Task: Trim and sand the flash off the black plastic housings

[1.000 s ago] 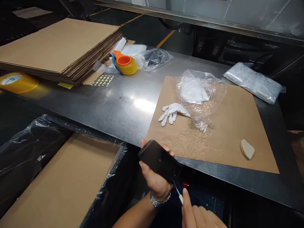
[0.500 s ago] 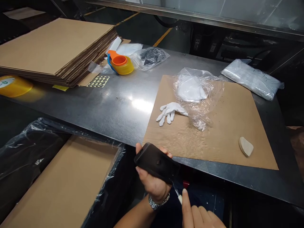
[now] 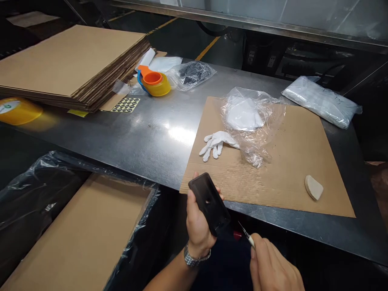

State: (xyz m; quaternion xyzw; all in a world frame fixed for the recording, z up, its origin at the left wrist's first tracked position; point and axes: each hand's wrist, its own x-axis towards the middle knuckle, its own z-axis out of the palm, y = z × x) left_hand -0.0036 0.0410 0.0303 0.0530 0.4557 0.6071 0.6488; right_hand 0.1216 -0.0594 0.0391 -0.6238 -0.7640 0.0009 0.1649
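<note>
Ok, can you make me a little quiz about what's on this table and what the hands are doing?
1. True or false: the left hand holds a black flat part.
2. What does the right hand hold? A) a small thin-bladed tool B) a roll of tape C) a white glove
3. Fill in: the white glove lies on a sheet of ____.

Key
1. True; the grip wraps the part's lower half, in front of the metal table.
2. A; its tip points toward the black part.
3. Cardboard; a clear plastic bag lies beside the glove.
</note>
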